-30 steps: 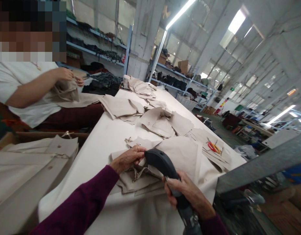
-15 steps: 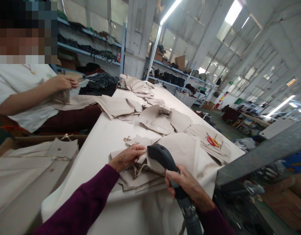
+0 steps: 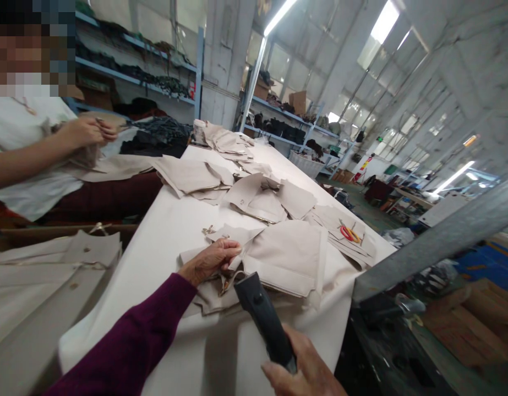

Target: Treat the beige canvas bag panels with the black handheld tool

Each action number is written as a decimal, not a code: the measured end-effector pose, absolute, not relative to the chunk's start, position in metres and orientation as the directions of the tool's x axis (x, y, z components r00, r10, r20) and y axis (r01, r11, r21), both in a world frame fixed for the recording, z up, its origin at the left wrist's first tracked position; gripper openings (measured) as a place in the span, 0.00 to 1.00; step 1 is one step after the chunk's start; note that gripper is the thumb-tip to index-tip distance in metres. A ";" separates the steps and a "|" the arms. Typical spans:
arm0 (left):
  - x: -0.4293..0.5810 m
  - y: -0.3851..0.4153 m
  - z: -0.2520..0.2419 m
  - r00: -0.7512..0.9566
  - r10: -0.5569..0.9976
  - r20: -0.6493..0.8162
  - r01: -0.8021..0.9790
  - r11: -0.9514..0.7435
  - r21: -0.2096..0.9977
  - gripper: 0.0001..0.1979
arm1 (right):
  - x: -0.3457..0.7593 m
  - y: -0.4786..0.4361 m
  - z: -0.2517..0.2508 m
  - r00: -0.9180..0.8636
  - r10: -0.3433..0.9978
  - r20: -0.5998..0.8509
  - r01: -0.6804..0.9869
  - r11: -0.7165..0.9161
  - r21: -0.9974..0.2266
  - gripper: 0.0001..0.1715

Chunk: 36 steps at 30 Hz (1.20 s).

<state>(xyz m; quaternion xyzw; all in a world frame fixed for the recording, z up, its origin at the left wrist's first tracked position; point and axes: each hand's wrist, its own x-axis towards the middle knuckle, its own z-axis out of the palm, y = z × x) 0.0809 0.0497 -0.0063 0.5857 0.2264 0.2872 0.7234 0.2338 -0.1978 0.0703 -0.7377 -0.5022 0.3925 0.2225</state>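
My left hand (image 3: 212, 261) is closed in a pinch on the edge of a beige fabric bag piece (image 3: 284, 250), which lies on others of its kind. My right hand (image 3: 305, 360) wraps around the handle of a black curved hand tool (image 3: 260, 308); I cannot tell its exact kind. The tool's blunt tip is just below and to the right of my left fingers, close to the piece's near edge. A brass-coloured metal clasp (image 3: 224, 286) shows between the tip and my left hand.
More beige pieces (image 3: 257, 195) lie along the white table (image 3: 167, 231). Red-and-yellow handled snips (image 3: 350, 234) rest on a stack at right. A grey metal post (image 3: 435, 242) slants past the right edge. At left, a co-worker (image 3: 39, 148) handles fabric beside a box of beige pieces (image 3: 55, 286).
My right hand has drawn the black tool down and toward me, away from the fabric edge. My left hand keeps its pinch. The whole view has shifted slightly.
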 end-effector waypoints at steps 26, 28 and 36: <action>0.081 0.045 -0.001 0.751 0.660 -0.022 0.013 0.019 1.000 0.16 | 0.250 -0.150 0.088 0.086 0.978 -0.191 0.260 -0.207 -0.943 0.09; 0.082 0.045 -0.002 0.749 0.662 -0.030 0.064 -0.028 0.998 0.17 | 0.262 -0.172 0.093 0.120 0.971 -0.207 0.197 -0.228 -0.954 0.08; 0.113 -0.016 0.020 0.446 0.770 0.456 0.518 -0.638 0.570 0.12 | 0.308 -0.281 0.090 0.373 0.890 -0.264 0.221 -0.361 -0.906 0.15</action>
